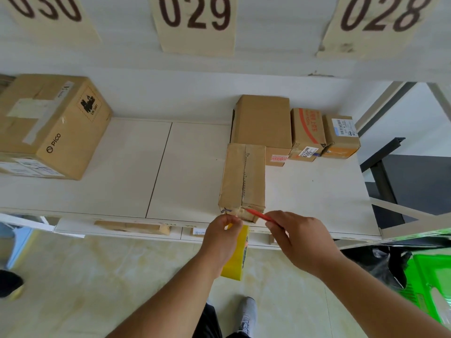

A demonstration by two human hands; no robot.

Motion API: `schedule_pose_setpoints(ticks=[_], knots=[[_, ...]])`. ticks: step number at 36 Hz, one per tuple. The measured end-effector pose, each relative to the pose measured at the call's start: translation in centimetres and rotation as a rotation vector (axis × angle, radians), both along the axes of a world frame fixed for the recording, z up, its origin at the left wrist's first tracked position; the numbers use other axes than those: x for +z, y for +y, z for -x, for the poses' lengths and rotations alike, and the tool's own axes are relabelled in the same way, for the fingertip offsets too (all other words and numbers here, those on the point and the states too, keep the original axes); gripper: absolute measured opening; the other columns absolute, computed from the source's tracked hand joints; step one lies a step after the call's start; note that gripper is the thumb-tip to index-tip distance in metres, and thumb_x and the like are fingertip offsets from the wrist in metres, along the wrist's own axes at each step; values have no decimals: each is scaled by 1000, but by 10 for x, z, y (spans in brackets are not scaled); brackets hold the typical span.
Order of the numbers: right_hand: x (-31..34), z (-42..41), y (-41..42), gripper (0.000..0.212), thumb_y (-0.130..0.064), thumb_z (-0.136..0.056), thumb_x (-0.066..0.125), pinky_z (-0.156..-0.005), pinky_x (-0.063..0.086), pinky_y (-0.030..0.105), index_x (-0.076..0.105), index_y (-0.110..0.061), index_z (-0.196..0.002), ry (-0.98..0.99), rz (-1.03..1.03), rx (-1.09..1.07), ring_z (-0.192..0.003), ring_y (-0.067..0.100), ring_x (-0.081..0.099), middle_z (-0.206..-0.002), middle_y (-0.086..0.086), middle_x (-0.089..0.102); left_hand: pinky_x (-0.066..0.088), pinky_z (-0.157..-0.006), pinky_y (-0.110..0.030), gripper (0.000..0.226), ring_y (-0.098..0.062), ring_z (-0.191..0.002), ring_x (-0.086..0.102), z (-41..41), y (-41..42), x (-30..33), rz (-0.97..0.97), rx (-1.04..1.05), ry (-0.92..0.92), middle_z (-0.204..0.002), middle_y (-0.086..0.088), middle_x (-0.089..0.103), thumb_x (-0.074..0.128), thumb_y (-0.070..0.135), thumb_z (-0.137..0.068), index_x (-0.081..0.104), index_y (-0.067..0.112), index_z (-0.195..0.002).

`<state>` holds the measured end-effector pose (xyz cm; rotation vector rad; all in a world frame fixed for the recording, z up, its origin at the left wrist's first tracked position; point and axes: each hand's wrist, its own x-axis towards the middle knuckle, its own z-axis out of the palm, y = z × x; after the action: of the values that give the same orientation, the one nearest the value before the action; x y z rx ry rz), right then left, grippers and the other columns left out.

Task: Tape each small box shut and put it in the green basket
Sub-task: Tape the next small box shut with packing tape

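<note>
The long brown box lies on the white bench, with its near end right at the front edge. I think it sits there so both hands can reach that end. Tape already runs down its top.

The left hand has its grip pinched together at the box's near end, on the yellow tape roll that hangs below the bench edge. It seems to keep the tape pulled tight. The right hand has its grip clamped on a thin red tool, maybe a small knife or a pen; I cannot tell which. The tip points at the box's end, just by the tape, so I guess it is there to cut the tape.

Behind the long box, four more small boxes stand by the wall: a plain brown box, a low box with a red label, a box with red writing and a box with a white label. One big box sits far to the left.

One green basket waits low on the right, well apart from the box. Three number signs hang above: 030, 029 and 028.
</note>
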<state>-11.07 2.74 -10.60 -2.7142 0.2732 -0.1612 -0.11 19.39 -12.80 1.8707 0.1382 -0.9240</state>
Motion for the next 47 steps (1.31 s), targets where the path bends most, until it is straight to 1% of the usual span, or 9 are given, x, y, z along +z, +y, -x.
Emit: schedule_pose_setpoints(ticks=[2,7,11,16,20,25,38,41,47], knots=[[-5,6,-4,39,-45,-103,36,-43,47,32,70,-28,-111,-40,106,70,-52,20,59,-70,-10,63,57,-75,-28,10,-6,-85,68,0,0,0,-2,-1,3,-113,6,67,60,39,-95,64,33,-103],[-7,5,-8,40,-40,-101,38,-39,43,28,75,-26,-102,-87,243,123,-46,20,57,-64,-9,59,44,-42,-10,15,9,-54,63,2,0,0,29,1,24,-108,7,61,60,30,-99,59,25,-113],[-7,-1,-5,42,-41,-100,35,-37,42,29,74,-26,-96,-55,288,117,-43,20,54,-60,-8,55,51,-63,-25,9,-9,-83,65,3,1,3,0,45,24,-112,5,63,63,38,-94,61,32,-101],[-6,-4,2,43,-40,-99,32,-37,34,25,71,-26,-90,-8,319,109,-39,20,50,-56,-7,51,55,-67,-28,12,0,-70,68,3,2,4,-5,35,15,-110,6,63,62,36,-94,62,30,-104],[-5,-7,4,38,-39,-99,37,-37,32,25,70,-25,-86,13,336,104,-39,21,50,-56,-6,51,59,-89,-45,10,-19,-94,66,3,2,6,-38,43,4,-106,6,67,64,39,-89,65,32,-96],[-3,-12,7,10,-31,-88,75,-37,31,24,70,-24,-82,58,354,145,-37,21,49,-55,-6,50,60,-85,-41,9,-18,-89,67,2,2,8,-42,44,-9,-101,7,67,62,38,-91,66,30,-94],[-11,-14,8,28,-22,-64,93,-39,15,19,65,-23,-67,234,391,119,-29,20,42,-48,-5,45,47,-56,-22,7,-2,-64,62,0,1,9,-18,50,-48,-93,6,67,64,32,-93,68,26,-94],[-16,-9,6,13,-28,-86,76,-44,8,24,64,-25,-81,346,453,137,-44,22,53,-61,-3,51,51,-61,-24,7,-3,-70,65,-1,3,10,-3,32,-62,-95,6,67,64,31,-93,69,27,-95],[-27,11,-5,22,-37,-106,39,-59,42,32,59,-30,-110,503,377,-49,-83,18,68,-96,-6,63,49,-69,-27,8,-13,-93,63,-2,12,5,-43,13,-90,-105,8,66,67,37,-90,68,32,-97]])
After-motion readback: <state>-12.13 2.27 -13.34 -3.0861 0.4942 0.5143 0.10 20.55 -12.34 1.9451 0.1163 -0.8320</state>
